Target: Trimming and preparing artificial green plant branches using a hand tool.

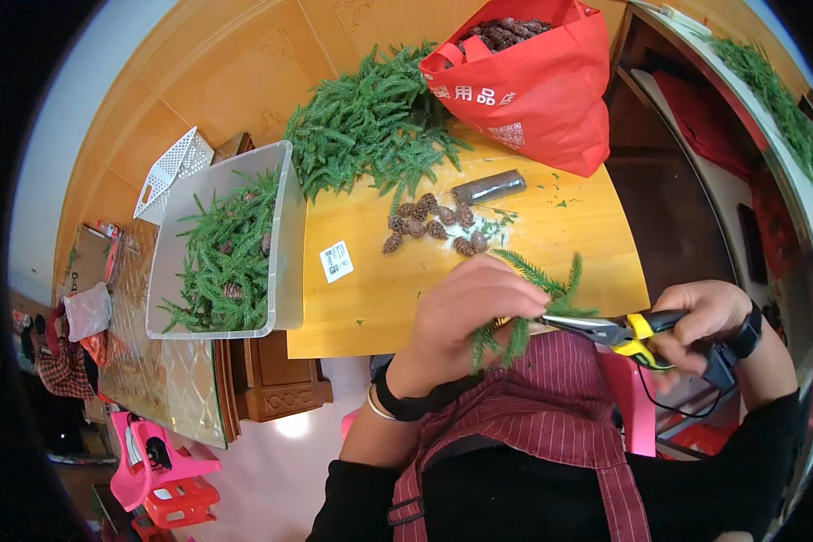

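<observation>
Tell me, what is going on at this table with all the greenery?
A person in a striped apron holds a green fir-like sprig in the left hand and pliers with yellow and black handles in the right hand, the tips at the sprig. On the wooden table lie small pine cones, a heap of green branches, a red bag and a clear bin of sprigs.

Roughly ten pine cones (432, 226) loose at twelve o'clock on the table, one pair of pliers (605, 331) at three, one red bag (533, 86), one clear bin (280, 271) at nine.
</observation>
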Available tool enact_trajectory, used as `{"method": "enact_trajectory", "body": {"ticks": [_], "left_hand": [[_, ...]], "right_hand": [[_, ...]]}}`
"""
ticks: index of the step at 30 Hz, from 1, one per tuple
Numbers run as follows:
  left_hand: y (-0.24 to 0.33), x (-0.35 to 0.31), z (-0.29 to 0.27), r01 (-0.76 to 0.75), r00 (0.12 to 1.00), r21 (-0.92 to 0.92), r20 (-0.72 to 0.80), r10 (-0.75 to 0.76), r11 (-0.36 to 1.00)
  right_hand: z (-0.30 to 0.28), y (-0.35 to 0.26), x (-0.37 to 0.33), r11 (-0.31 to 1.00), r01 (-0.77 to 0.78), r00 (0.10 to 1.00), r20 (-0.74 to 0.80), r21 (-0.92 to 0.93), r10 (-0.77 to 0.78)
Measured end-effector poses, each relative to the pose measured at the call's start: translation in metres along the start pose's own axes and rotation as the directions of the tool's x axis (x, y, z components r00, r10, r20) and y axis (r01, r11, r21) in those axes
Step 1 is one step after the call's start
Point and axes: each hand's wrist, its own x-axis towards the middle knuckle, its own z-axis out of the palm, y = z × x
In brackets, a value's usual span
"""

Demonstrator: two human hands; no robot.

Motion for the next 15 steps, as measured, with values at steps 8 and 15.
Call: {"method": "enact_trajectory", "body": {"ticks": [8,15], "left_hand": [[0.001,-0.005,-0.003,0.078,0.993,-0.014,-0.087,-0.079,0.997],[0.0,-0.002,-0.006,-0.072,0.996,0.264,-0.024,0.081,0.962]], "right_hand": [[0.038,-0.017,0.003,0.501,0.136,0.902,-0.102,-0.855,-0.419],[0.046,-0.008,-0.002,0.637,0.061,0.912,-0.216,-0.768,-0.348]]}}
